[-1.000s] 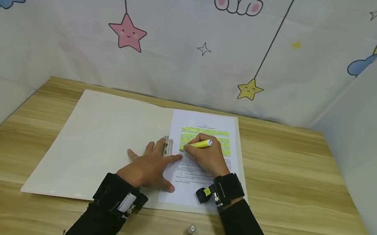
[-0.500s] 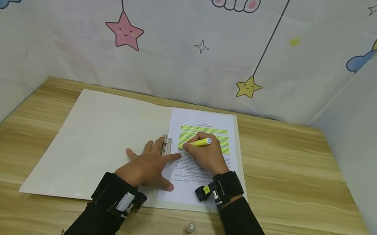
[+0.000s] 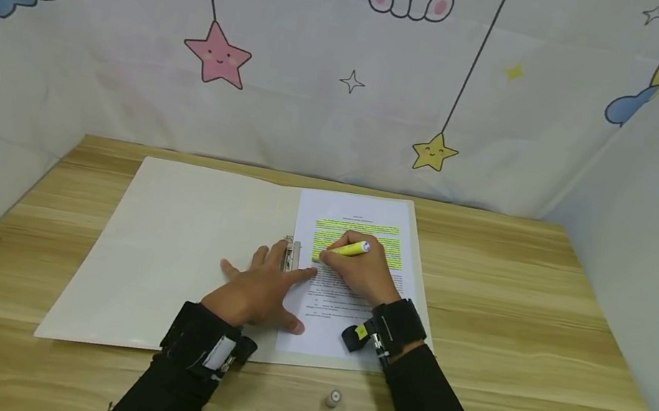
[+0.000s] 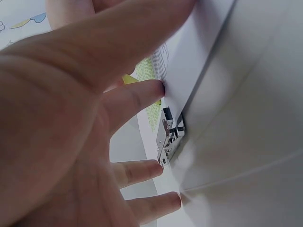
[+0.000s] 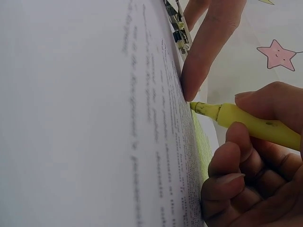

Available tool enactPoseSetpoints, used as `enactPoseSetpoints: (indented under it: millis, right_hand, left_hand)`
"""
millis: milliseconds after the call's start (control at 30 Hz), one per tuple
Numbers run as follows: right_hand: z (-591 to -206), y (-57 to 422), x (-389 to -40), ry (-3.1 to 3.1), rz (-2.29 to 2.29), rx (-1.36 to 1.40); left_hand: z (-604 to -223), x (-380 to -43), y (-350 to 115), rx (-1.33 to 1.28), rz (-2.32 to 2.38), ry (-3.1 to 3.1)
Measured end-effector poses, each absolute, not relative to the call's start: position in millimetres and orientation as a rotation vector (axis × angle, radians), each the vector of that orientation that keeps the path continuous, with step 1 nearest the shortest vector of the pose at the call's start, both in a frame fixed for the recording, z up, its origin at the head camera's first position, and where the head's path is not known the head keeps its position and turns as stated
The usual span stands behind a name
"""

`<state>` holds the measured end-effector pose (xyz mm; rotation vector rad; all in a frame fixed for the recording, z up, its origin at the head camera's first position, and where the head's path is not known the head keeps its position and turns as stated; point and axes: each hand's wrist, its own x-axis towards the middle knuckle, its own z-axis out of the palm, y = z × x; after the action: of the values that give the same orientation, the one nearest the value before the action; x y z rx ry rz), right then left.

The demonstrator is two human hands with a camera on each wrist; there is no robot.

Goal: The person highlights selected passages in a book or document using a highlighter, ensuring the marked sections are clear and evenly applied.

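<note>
My right hand (image 3: 363,269) pinches a yellow highlighter (image 5: 258,125), its tip down at the left end of a text line. The printed sheet (image 3: 339,345) has its upper lines coloured yellow, and the lines below are plain black print. With fingers spread, my left hand (image 3: 259,292) rests across the sheet's left edge and the inside of the open white folder (image 3: 180,239). A metal clip (image 4: 169,137) at the folder's spine holds the sheet; in the left wrist view the fingers stretch past it. In the right wrist view a left fingertip (image 5: 189,92) is close to the highlighter tip.
The highlighter's grey cap (image 3: 333,399) stands on the wooden table (image 3: 506,322), just in front of the folder. White cloth walls (image 3: 291,119) printed with stars and clouds enclose the table at the back and both sides.
The head view has shifted slightly. Both hands and the highlighter stay at nearly the same place on the sheet.
</note>
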<state>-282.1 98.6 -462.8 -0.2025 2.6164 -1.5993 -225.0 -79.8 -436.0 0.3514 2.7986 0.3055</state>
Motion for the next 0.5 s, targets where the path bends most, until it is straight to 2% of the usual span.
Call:
enactPoseSetpoints:
  millis: [500]
  right_hand:
    - [-462.8, 99.4, -282.2, 2.605, -1.605, -0.209]
  left_hand:
    - [-436.9, -225.0, -80.2, 0.363, 0.307, 2.806]
